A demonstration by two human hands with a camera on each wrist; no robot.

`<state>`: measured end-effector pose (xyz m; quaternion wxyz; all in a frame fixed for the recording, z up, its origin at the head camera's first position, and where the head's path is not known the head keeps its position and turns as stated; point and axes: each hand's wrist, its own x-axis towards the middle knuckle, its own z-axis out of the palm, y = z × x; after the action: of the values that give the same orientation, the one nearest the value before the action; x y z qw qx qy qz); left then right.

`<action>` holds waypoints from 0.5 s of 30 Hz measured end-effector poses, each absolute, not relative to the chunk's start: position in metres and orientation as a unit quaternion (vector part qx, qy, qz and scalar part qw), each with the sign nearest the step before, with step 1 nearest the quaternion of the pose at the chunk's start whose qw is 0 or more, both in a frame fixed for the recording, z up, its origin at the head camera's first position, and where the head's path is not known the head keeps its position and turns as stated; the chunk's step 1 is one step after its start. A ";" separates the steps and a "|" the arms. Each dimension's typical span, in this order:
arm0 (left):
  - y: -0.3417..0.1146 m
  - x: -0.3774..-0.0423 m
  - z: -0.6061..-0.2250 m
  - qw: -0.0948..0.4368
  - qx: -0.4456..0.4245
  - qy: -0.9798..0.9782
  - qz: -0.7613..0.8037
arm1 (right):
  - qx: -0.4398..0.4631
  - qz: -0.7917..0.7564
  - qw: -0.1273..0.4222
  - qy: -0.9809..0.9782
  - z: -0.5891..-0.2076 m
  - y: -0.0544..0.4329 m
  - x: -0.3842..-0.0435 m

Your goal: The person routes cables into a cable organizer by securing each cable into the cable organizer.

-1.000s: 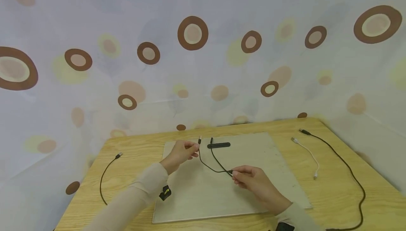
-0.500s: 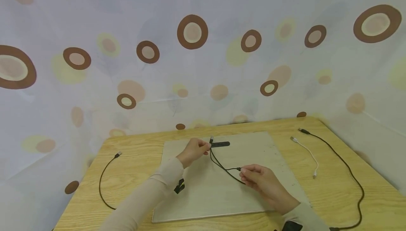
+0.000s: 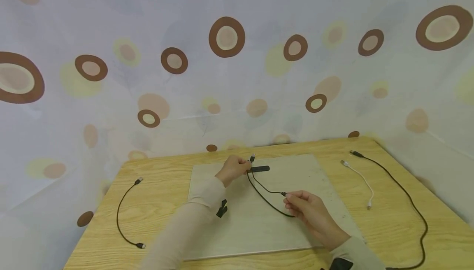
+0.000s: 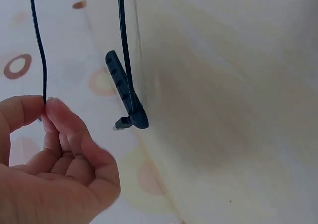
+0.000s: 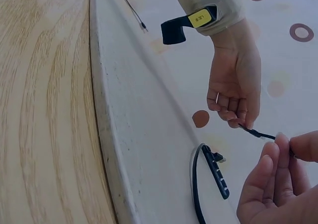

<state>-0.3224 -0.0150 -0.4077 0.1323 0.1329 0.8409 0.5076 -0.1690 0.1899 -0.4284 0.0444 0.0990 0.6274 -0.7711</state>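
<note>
A thin black USB cable (image 3: 264, 188) runs between my two hands above the pale board. My left hand (image 3: 232, 168) pinches it just below its plug (image 3: 252, 158). At the other end, my right hand (image 3: 312, 216) pinches the small connector (image 3: 284, 194) between thumb and fingers. Below and behind the left fingertips lies a black slotted cable holder (image 3: 262, 168), partly hidden by that hand. In the left wrist view, a second black cable (image 4: 125, 45) sits at one end of the holder (image 4: 117, 75), its plug (image 4: 123, 122) sticking out past the edge.
The pale board (image 3: 237, 237) lies on the wooden table (image 3: 155, 216). At the left rests a short black USB cable (image 3: 118, 210). A white cable (image 3: 363, 179) and a long black cable (image 3: 411, 204) lie at the right. Patterned cloth (image 3: 222, 80) stands behind the table.
My left hand has moved right with the cable's plug end, from left of the holder to over its left end. My right hand has shifted slightly right, holding the connector throughout.
</note>
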 end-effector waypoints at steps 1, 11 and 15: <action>-0.014 -0.323 -0.408 0.126 0.127 0.842 0.508 | 0.101 -0.770 0.040 0.628 -0.429 0.188 -0.170; -0.002 -0.334 -0.420 0.050 0.113 0.879 0.461 | 0.145 -0.754 0.015 0.640 -0.435 0.170 -0.179; 0.003 -0.340 -0.427 0.023 0.120 0.895 0.429 | 0.144 -0.753 0.010 0.642 -0.435 0.167 -0.184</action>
<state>-0.3400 0.0029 -0.4267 0.0229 0.1201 0.8948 0.4294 -0.1839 0.1671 -0.4350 0.0098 0.1438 0.6418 -0.7532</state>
